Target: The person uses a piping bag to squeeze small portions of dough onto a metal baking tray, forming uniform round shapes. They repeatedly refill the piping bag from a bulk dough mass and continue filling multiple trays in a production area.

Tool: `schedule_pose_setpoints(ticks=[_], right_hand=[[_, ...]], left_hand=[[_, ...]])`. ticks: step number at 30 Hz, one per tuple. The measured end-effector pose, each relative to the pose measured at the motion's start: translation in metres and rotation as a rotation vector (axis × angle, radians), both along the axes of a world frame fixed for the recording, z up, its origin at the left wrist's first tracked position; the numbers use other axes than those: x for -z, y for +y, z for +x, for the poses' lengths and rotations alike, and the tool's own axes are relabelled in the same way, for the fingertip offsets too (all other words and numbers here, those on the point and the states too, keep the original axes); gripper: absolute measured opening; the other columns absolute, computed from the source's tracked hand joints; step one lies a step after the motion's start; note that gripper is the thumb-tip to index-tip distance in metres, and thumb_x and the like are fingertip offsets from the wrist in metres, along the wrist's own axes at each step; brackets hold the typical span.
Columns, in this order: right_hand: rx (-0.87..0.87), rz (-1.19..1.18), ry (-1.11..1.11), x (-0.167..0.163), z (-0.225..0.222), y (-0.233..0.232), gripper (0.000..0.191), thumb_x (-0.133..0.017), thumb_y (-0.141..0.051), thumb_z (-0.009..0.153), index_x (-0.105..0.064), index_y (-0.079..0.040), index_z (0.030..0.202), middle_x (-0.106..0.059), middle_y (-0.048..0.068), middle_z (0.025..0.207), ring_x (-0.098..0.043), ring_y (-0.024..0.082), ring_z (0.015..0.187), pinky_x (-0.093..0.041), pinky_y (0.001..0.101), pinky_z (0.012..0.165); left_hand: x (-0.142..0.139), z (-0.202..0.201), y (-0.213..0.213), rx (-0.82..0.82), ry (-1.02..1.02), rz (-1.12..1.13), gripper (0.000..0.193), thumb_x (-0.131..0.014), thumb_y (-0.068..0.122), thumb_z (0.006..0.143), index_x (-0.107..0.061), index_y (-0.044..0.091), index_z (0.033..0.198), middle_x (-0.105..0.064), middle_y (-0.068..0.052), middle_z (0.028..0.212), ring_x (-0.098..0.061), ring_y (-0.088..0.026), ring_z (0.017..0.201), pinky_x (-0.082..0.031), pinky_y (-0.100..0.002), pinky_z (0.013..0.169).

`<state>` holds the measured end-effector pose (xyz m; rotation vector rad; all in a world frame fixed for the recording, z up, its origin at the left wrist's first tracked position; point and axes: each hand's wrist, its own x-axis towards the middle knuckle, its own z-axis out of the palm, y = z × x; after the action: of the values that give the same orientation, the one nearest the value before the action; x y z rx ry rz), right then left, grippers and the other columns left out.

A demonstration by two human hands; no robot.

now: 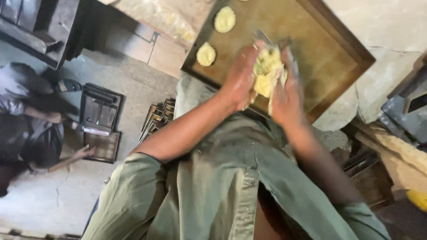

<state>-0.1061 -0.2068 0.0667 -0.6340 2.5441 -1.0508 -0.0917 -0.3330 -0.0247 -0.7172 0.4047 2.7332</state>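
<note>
Dough pressed between both palms over the tray

Dough (267, 71), pale yellow and crumbly, is cupped between the left hand (242, 78) and the right hand (287, 95), both closed around it above the brown baking tray (329, 58). Even pressure should be kept so crumbs are not shed. Two shaped rounds (206, 54) already lie on the tray, apart.

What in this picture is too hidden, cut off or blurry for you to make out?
- Head view: the yellow dough lump is half covered by the left hand and right hand, so its shape is unclear.
- The metal piece behind the dough is mostly hidden by the hands and blurred.
- The baking tray is cut off by the top edge.
- The person crouching on the floor is cut by the left edge and blurred.
</note>
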Motion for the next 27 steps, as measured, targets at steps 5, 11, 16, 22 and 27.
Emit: schedule_pose_setpoints(ticks=[5, 11, 16, 22, 27], right_hand=[[-0.057, 0.044, 0.181, -0.006, -0.002, 0.041, 0.067, -0.060, 0.005, 0.084, -0.047, 0.001, 0.150, -0.048, 0.031, 0.152, -0.046, 0.046, 0.146, -0.041, 0.0496, 0.124], [-0.140, 0.388, -0.153, 0.041, -0.090, 0.031, 0.032, -0.073, -0.010, 0.086, -0.062, -0.009, 0.117, -0.068, 0.014, 0.116, -0.066, 0.035, 0.113, -0.054, 0.0446, 0.099], [-0.428, 0.365, -0.187, 0.045, -0.164, 0.034, 0.052, -0.078, -0.025, 0.073, -0.064, -0.001, 0.118, -0.070, 0.021, 0.108, -0.067, 0.039, 0.094, -0.054, 0.0515, 0.084], [-0.299, 0.657, -0.353, 0.062, -0.212, 0.018, 0.009, -0.069, -0.013, 0.088, -0.063, -0.007, 0.091, -0.068, 0.015, 0.079, -0.069, 0.033, 0.068, -0.057, 0.0453, 0.071], [-0.436, 0.639, -0.058, 0.081, -0.194, 0.011, 0.010, -0.070, -0.012, 0.089, -0.062, -0.006, 0.089, -0.066, 0.010, 0.076, -0.067, 0.029, 0.063, -0.055, 0.0439, 0.061]], left_hand=[[-0.007, -0.014, 0.006, 0.103, -0.036, 0.132, 0.053, -0.049, 0.049, 0.104, -0.056, 0.003, 0.130, -0.071, -0.010, 0.119, -0.069, -0.021, 0.105, -0.058, -0.039, 0.089], [0.024, -0.017, 0.017, 0.386, -0.274, 0.105, 0.040, -0.057, 0.037, 0.105, -0.056, 0.008, 0.133, -0.067, -0.005, 0.113, -0.067, -0.019, 0.097, -0.057, -0.039, 0.081], [0.056, -0.067, 0.024, 0.432, -0.232, -0.103, 0.037, -0.058, 0.030, 0.107, -0.052, 0.010, 0.137, -0.068, -0.002, 0.124, -0.066, -0.011, 0.108, -0.057, -0.029, 0.090], [0.052, -0.107, 0.042, 0.181, -0.315, 0.032, 0.038, -0.053, 0.036, 0.112, -0.054, 0.004, 0.133, -0.060, -0.005, 0.111, -0.062, -0.014, 0.090, -0.056, -0.034, 0.069], [0.041, -0.093, 0.047, 0.191, -0.385, 0.101, 0.039, -0.044, 0.042, 0.110, -0.055, 0.009, 0.127, -0.063, -0.006, 0.107, -0.065, -0.014, 0.088, -0.058, -0.031, 0.074]])
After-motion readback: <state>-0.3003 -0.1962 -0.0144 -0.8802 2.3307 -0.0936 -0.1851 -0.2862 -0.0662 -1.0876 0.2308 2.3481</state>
